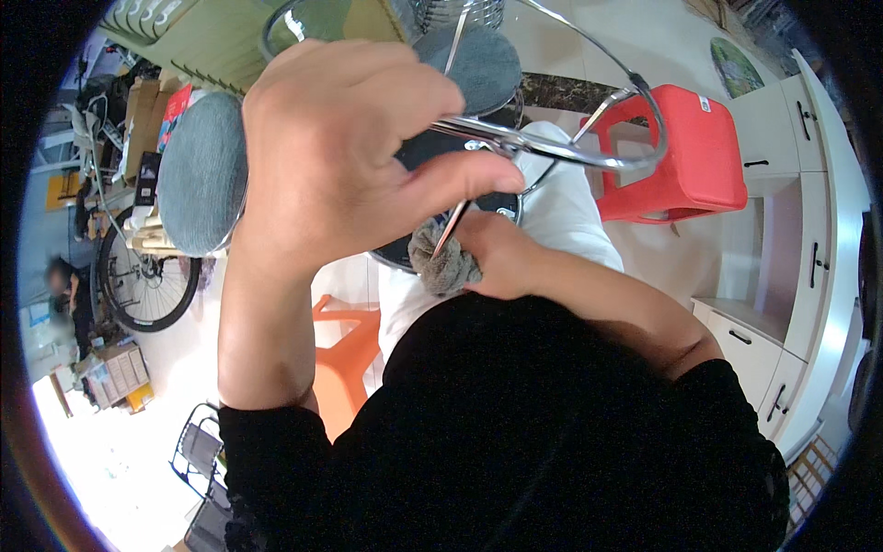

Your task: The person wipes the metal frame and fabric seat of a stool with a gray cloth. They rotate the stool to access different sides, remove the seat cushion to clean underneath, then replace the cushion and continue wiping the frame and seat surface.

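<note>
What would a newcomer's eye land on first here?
Likely the shiny tubular metal ring frame at upper centre, gripped by the large, close-up left hand. Just below, the right hand holds a crumpled grey cloth around one of the frame's rods. Then the bright red plastic stool at upper right, beside white cabinets.

Silver gleams from a polished metal ring frame at one o'clock, mottled grey-brown from a bunched cloth at the dial's centre. A bright red plastic stool blazes at two, an orange plastic stool at seven, a finely streaked blue-grey round seat at ten; white cabinet fronts with black handles mark three.
</note>
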The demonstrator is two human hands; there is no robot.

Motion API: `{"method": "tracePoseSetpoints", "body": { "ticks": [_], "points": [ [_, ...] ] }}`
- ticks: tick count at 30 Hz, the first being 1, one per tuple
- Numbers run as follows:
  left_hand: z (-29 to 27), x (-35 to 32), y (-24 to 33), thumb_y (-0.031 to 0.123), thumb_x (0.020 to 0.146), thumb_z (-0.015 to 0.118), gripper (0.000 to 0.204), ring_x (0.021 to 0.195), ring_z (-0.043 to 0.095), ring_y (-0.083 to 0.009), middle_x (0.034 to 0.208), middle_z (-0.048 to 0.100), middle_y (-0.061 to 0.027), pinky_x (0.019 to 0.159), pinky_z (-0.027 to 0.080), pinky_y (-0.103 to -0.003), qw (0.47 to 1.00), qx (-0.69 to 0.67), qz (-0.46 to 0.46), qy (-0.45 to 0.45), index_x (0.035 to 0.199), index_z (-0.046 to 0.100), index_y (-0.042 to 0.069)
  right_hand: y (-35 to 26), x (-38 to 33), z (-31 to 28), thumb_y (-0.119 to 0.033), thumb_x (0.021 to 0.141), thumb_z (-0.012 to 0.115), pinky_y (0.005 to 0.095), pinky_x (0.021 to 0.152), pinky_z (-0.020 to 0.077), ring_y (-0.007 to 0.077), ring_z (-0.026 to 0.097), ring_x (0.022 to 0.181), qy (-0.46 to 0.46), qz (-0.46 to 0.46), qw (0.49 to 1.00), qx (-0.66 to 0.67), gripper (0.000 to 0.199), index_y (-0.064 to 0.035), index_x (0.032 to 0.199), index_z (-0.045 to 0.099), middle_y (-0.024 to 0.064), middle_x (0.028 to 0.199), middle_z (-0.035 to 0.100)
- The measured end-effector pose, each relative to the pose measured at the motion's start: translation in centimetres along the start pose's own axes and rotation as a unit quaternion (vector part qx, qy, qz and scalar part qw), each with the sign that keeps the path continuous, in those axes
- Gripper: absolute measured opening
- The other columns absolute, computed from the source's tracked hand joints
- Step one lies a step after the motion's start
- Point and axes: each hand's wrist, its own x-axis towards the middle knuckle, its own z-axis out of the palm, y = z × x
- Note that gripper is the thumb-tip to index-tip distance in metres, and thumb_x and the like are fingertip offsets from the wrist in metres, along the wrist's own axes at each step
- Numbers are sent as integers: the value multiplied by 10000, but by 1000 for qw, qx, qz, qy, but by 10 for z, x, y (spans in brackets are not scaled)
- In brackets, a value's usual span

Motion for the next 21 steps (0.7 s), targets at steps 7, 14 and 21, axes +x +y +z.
{"method": "tracePoseSetpoints", "body": {
  "ticks": [7,14,21],
  "points": [
    [-17,-45,-47,355,712,847,404,527,362,-46,609,480,32,472,236,-214,983,-116,-145,16,727,618,23,42,-11,-43,-223,675,741,446,853,513,360,621,984,-96,71,977,-177,381,-28,990,651,193,983,648],
    [-20,-59,-54,429,762,785,459,538,367,-63,609,441,24,484,244,-229,980,-89,-166,67,710,581,21,-16,28,18,-217,685,748,444,911,484,378,611,1019,-37,37,997,-57,416,9,1009,616,208,1007,654],
    [-39,-84,-63,324,690,855,407,468,369,-47,545,475,22,431,232,-209,990,-111,-47,78,637,569,40,2,6,-22,-60,666,677,401,890,505,315,587,1056,-191,38,962,-190,367,-72,1030,630,104,1047,661]
  ]
}}
